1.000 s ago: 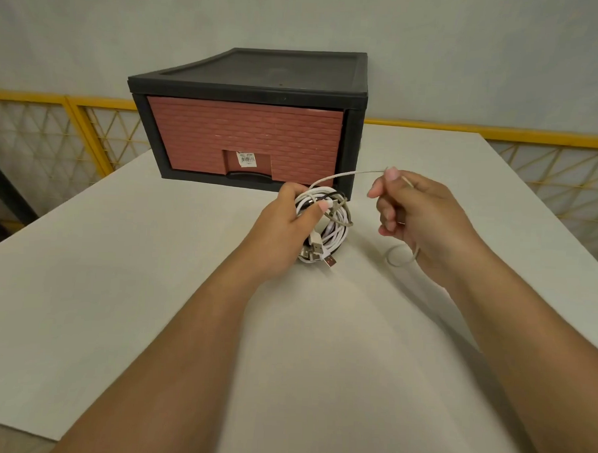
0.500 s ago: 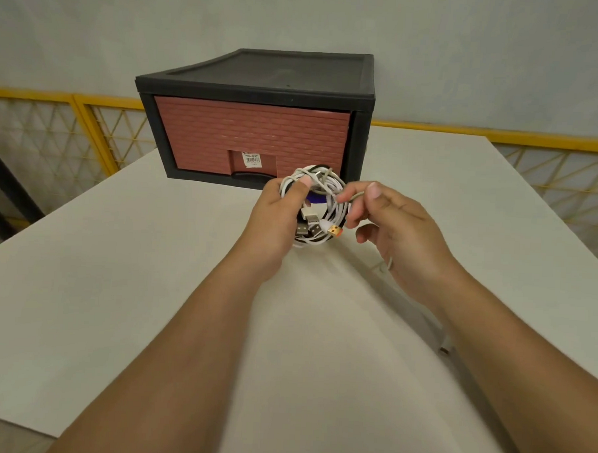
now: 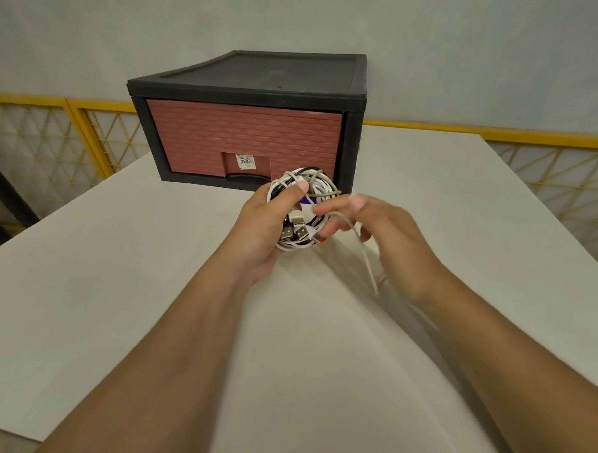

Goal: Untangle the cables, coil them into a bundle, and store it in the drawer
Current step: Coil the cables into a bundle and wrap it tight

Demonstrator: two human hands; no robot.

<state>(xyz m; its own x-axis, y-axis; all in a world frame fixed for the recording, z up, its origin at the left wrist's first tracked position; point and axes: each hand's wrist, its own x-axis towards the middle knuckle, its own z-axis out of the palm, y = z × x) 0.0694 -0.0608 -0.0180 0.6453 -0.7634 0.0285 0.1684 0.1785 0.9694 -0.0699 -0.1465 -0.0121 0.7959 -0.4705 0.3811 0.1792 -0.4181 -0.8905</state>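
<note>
Right hand (image 3: pixel 386 237) has dropped lower beside the bundle (image 3: pixel 321 188) since a moment ago, fingers curled on the loose strand (image 3: pixel 362 253) trailing under it. Left hand (image 3: pixel 267 225) grips the bundle above the table (image 3: pixel 116 287), closed drawer (image 3: pixel 243 138) just beyond both hands.

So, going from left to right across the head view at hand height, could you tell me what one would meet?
The left hand → the cable bundle it grips → the right hand, holding the loose cable strand.
</note>
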